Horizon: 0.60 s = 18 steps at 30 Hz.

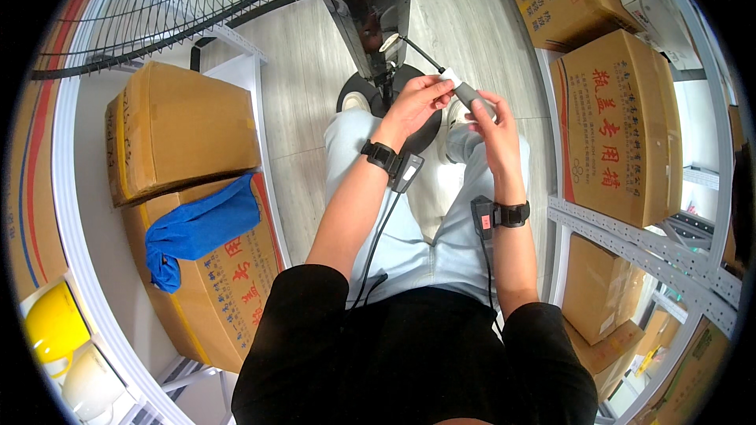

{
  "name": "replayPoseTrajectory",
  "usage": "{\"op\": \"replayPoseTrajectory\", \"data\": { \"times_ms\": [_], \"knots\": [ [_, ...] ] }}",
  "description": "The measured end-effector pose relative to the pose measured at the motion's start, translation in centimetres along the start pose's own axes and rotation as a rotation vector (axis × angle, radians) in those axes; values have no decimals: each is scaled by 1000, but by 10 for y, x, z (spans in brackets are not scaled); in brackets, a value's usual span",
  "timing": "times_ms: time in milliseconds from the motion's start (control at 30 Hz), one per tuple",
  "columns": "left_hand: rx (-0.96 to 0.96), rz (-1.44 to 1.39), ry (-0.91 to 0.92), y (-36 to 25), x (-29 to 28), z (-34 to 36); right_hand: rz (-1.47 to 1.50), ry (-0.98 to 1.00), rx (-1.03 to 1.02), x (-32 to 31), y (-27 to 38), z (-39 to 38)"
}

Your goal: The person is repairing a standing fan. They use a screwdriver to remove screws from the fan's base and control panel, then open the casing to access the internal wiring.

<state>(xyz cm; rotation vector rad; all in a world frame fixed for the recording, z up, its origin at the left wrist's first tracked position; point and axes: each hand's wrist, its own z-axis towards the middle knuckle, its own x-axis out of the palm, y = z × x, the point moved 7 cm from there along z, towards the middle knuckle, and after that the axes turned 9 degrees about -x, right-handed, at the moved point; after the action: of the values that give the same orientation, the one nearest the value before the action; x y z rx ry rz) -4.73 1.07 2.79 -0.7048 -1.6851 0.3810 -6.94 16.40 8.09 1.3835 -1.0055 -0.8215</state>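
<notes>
Both my hands are on a slim tool with a grey handle, a white collar and a thin black shaft. My left hand pinches it around the white collar. My right hand has its fingers closed around the lower grey handle. The shaft points up and left toward a pale oval piece in front of a glossy black column. Whether that oval belongs to the tool or the column, I cannot tell. The column stands on a round black base between my feet.
A large black wire guard spans the upper left. Cardboard boxes fill the left shelf, with a blue cloth over one. More boxes stand on the right metal rack. Wired black bands circle both my wrists.
</notes>
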Motion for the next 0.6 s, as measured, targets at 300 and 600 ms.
{"op": "replayPoseTrajectory", "data": {
  "times_ms": [300, 600],
  "knots": [
    [3, -6, 18, 1, -3, 0, 199, 0, 254, 9, -1, -5],
    [39, -49, 10, -7, -1, -1, 73, -90, -31, -8, 7, -7]
  ]
}}
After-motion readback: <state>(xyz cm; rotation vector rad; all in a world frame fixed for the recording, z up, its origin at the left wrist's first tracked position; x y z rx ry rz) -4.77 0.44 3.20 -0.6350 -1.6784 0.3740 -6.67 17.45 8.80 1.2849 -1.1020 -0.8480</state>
